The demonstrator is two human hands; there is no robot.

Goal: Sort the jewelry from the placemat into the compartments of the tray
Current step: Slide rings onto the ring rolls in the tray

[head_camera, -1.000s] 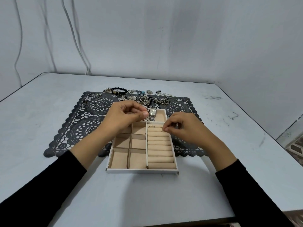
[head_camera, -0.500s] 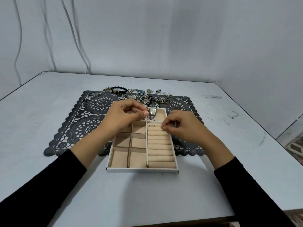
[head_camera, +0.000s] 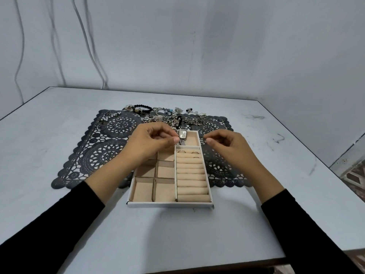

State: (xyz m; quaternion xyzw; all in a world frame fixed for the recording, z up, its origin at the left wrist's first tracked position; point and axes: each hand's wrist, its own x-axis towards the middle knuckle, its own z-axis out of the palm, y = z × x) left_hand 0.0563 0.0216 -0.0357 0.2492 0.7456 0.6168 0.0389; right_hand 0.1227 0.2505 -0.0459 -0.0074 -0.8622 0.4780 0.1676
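Observation:
The white tray (head_camera: 169,204) with beige compartments lies on the near edge of the dark lace placemat (head_camera: 98,153). A silver watch (head_camera: 182,134) sits in its far compartment. Small rings (head_camera: 181,151) stand in the far ring rolls on the tray's right side. A jewelry pile (head_camera: 167,115) lies along the placemat's far edge, with loose rings (head_camera: 106,121) at its far left. My left hand (head_camera: 152,143) hovers over the tray's far left, fingers curled, thumb against forefinger beside the watch; whether it holds anything is hidden. My right hand (head_camera: 227,145) hovers past the tray's far right corner, fingertips together, nothing visible in them.
The grey table (head_camera: 59,194) runs to a front edge close to me and a right edge with a drop beyond it. A grey wall with hanging cables (head_camera: 87,46) stands behind. The tray's square compartments (head_camera: 142,189) hold nothing.
My right hand has lifted off the far ring rolls and moved right and away, uncovering the rings there. My left hand has stayed by the watch.

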